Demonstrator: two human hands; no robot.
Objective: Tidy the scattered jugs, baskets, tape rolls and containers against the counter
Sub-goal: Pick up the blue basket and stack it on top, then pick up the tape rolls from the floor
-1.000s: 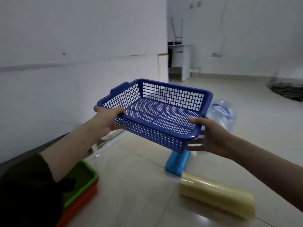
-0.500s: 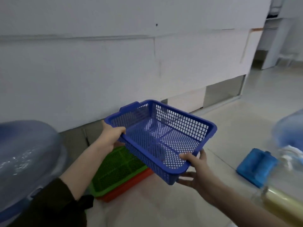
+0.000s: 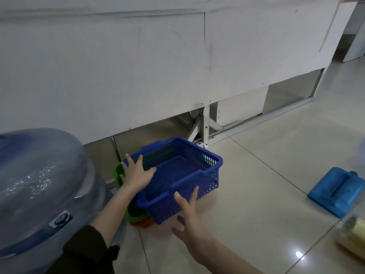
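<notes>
We see the blue basket (image 3: 178, 176) in the lower middle of the frame, sitting on top of the green basket (image 3: 119, 171) and the orange basket (image 3: 145, 224), whose edges peek out beneath it on the left and at the bottom. The stack rests on the tiled floor (image 3: 256, 194) just in front of the white counter panel (image 3: 138, 66), which fills the upper half of the frame. Our left hand (image 3: 136, 174) lies flat over the basket's left rim, fingers spread wide, gripping nothing. Our right hand (image 3: 188, 212) is at the near corner, fingers splayed open, fingertips touching the mesh wall without clasping it. A big water jug (image 3: 37, 186) fills the lower left. At the right edge a blue container (image 3: 335, 191) lies flat on the floor, with a yellowish roll (image 3: 353, 237) just below it.
</notes>
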